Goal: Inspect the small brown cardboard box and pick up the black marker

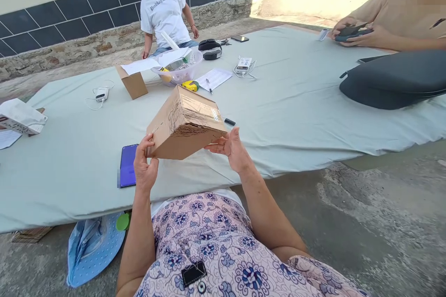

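Note:
A brown cardboard box is held tilted above the cloth-covered table, with scribbled dark lines and shiny tape on its faces. My left hand grips its left lower edge between thumb and fingers. Under the right lower corner, my right hand has its fingers stretched out flat and its thumb up, supporting or touching the box; the exact contact is partly hidden. A phone with a blue screen lies beside my left hand. Just past the box's right side is a small black object.
Behind the box stand a plastic basket, a yellow tape measure, paper with a pen and another carton. White power banks with cables lie about. A large black case sits right. Two people sit at the table.

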`<state>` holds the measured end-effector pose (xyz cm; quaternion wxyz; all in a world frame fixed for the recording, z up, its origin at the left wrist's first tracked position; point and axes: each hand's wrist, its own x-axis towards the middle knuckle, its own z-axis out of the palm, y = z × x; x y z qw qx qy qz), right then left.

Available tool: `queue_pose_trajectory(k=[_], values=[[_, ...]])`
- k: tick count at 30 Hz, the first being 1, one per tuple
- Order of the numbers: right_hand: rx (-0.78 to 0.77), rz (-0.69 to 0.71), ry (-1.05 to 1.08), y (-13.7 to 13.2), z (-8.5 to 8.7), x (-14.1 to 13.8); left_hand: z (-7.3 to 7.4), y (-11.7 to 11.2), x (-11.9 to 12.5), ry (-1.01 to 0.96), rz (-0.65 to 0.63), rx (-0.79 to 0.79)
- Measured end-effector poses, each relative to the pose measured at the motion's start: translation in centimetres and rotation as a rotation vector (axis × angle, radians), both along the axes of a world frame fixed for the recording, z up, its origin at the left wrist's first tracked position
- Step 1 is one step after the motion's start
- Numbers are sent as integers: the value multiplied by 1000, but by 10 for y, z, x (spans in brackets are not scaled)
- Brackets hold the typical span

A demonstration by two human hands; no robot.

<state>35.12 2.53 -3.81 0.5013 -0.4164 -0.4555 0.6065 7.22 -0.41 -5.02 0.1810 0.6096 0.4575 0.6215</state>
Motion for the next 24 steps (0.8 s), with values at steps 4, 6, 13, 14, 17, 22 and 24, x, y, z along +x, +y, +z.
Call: queue_pose_trajectory(k=[4, 6, 13, 14, 17, 22, 24], values=[[-28, -31, 1, 0, -2, -2, 1, -3, -1, 51, 13, -23], [-25, -15, 18, -1, 0, -2, 3, -5, 0, 43, 8, -38], [16, 55, -30, -6, 4, -5, 2, -6, -1, 31, -16, -110], [25, 71, -38, -7, 4, -6, 0, -6, -2, 16, -33, -112], [48, 102, -62, -8, 4, -5, -3, -5, -5, -32, -93, -118], [155, 155, -104, -10, 4, -5, 8, -14, -2, -79, -74, -194], [200, 194, -77, -11, 3, -7, 13, -18, 1, -95, -70, -214]])
